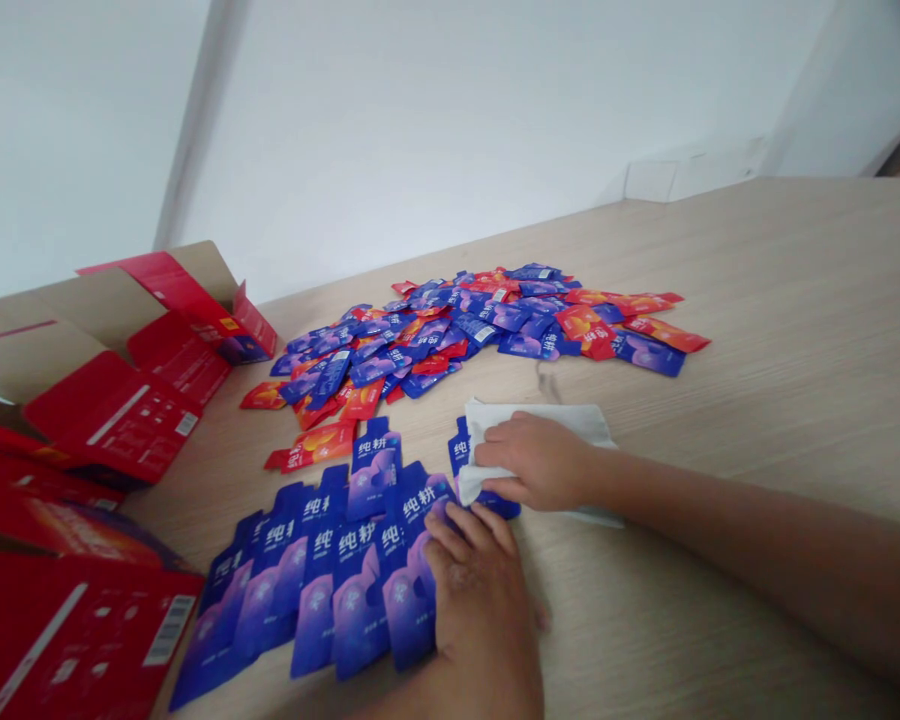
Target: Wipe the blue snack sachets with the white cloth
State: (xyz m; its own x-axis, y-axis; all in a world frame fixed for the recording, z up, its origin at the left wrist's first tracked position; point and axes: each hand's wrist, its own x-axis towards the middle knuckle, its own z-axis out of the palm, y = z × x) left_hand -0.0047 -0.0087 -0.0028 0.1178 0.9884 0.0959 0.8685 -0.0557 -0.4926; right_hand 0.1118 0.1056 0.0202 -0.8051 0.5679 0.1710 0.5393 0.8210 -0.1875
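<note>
Several blue-purple pouches [360, 605] lie overlapped in rows at the lower middle of the table. My left hand [476, 570] rests on the right end of these rows, its fingers bent over a pouch's upper part; whether it grips one is unclear. To the right, my right hand [536, 460] has its fingers closed on a white cloth [581, 425], which lies partly over another blue pouch [460, 447]. A single blue pouch [373, 475] sits above the rows.
A mixed heap of blue and red pouches [435, 335] spreads across the table [757, 330] further back. Opened red cartons [112, 415] stand on the left, with another red box [75, 640] nearer. A white wall [457, 120] rises behind.
</note>
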